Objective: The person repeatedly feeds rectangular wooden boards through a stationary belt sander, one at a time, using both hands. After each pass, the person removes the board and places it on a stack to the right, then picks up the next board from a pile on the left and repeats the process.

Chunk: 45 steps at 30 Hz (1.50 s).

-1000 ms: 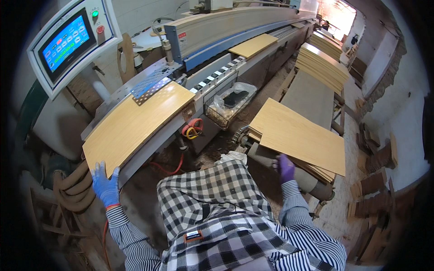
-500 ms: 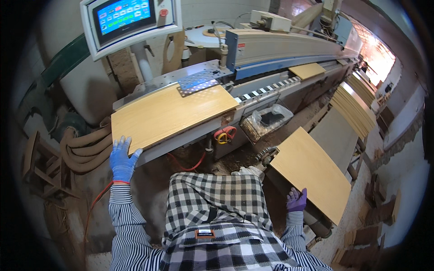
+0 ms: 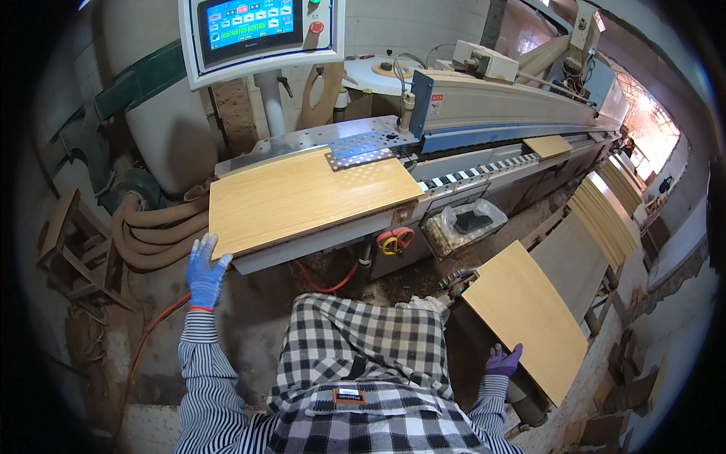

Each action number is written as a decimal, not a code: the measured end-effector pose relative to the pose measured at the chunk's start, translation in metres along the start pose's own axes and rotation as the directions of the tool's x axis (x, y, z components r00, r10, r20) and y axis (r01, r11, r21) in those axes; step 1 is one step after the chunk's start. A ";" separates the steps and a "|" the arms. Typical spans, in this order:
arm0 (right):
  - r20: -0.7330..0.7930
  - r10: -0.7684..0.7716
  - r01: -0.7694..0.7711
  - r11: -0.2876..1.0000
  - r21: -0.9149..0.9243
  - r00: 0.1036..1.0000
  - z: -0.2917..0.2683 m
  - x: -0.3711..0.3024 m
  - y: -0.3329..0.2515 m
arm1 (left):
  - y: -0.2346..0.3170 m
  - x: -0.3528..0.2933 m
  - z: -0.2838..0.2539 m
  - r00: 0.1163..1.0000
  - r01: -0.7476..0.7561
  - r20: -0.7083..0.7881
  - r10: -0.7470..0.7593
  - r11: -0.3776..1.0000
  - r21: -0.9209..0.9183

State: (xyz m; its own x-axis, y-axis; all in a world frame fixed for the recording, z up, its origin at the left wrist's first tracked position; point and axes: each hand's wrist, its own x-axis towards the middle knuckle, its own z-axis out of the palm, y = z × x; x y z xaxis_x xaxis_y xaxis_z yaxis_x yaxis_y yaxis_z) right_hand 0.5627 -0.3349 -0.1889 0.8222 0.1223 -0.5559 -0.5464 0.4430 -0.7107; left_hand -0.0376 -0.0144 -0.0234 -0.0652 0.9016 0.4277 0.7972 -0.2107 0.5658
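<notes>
A pale wood-grain board point(image 3: 302, 197) lies flat on the bed of a long machine in front of me. My left hand point(image 3: 204, 274), in a blue glove, is at its near left corner, fingers stretched out and thumb apart, touching the edge. A perforated metal plate point(image 3: 361, 150) overlaps the board's far edge. To my right, a second wood-grain board point(image 3: 533, 321) lies slanted on a low support. My right hand point(image 3: 502, 361), in a purple glove, is beside its near edge, thumb against the board and fingers loosely bent, apart from the thumb.
A control screen point(image 3: 249, 26) stands at upper left. Thick hoses point(image 3: 162, 231) and a wooden stool point(image 3: 79, 257) are at left. Red-handled tools point(image 3: 395, 240) hang under the machine, near a lined bin point(image 3: 467, 222). Stacked boards point(image 3: 605, 219) stand at far right.
My view has swung a little to the left. A small board farther down the machine has travelled farther away. Both hands stay by their boards; the left sits slightly farther off its corner.
</notes>
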 end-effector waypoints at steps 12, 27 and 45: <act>-0.007 -0.026 0.025 0.999 -0.044 1.000 -0.011 0.013 0.004 | 0.000 0.006 -0.002 0.999 -0.031 0.008 0.031 0.998 -0.046; -0.006 0.129 -0.128 0.988 0.080 0.992 -0.038 0.048 -0.004 | 0.021 0.014 0.014 1.000 -0.004 0.001 0.005 0.978 -0.208; 0.166 -0.043 0.027 0.995 0.100 0.985 -0.083 0.027 -0.065 | 0.089 0.033 0.085 0.913 -0.344 0.217 0.345 0.938 -0.047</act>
State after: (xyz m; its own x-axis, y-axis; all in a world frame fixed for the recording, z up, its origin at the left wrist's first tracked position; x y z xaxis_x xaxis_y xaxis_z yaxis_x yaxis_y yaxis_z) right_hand 0.6074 -0.4340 -0.1936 0.8600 0.2486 -0.4457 -0.5057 0.5331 -0.6783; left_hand 0.0818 0.0289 -0.0188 0.3462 0.8324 0.4326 0.7419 -0.5252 0.4168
